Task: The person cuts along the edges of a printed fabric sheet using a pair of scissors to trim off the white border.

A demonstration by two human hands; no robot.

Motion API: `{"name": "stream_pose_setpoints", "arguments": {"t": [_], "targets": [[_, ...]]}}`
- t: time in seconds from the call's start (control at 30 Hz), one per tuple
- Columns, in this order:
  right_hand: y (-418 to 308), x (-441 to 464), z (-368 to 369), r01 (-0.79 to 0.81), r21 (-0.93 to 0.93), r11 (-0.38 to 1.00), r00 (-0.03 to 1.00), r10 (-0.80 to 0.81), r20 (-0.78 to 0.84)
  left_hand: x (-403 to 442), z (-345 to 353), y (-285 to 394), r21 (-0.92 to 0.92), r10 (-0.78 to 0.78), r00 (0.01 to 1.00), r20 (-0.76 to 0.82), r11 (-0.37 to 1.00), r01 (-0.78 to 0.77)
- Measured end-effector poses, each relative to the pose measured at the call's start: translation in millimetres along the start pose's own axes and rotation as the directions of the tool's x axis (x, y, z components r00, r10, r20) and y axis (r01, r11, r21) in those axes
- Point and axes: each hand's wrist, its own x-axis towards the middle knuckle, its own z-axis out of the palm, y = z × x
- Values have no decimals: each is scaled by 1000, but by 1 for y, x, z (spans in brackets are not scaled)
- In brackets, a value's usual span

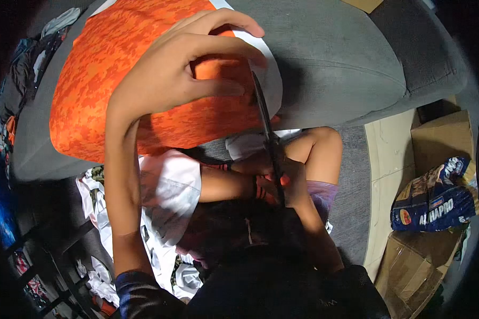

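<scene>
Orange camouflage-patterned fabric [96,85] with a white border [273,80] is spread over a grey cushioned surface. Above its right part hovers my left hand [181,64], its fingers apart and curved, with the orange cloth showing between thumb and forefinger. My right hand [294,181], lower down by my bent leg, is closed round the handles of long dark scissors [264,114]. Their blades point up along the fabric's right end, close to my left fingertips. Shadow hides much of the grip and whether the blades touch the cloth.
Cardboard boxes [443,137] and a dark blue printed bag [434,202] stand at the right on pale floor tiles. White cloth scraps [162,255] lie beside my legs at lower left. Dark bars [53,266] and piled clothes [16,90] line the left side.
</scene>
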Motion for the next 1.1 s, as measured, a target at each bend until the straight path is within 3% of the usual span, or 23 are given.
{"name": "stream_pose_setpoints", "arguments": {"t": [0.13,0.47,0.63,1.1], "targets": [[-11,10,4,238,-86,967,969,-242,-42,2,1,-1,-96,43,999,-14,994,-44],[-24,7,2,56,-52,997,998,-57,-33,0,1,-3,80,84,996,-7,993,-83],[-14,7,13,62,84,995,992,-52,-117,-1,2,-1,79,68,998,-13,995,-66],[-17,5,7,63,9,998,997,-63,-41,0,1,1,68,23,1000,-3,997,-23]]}}
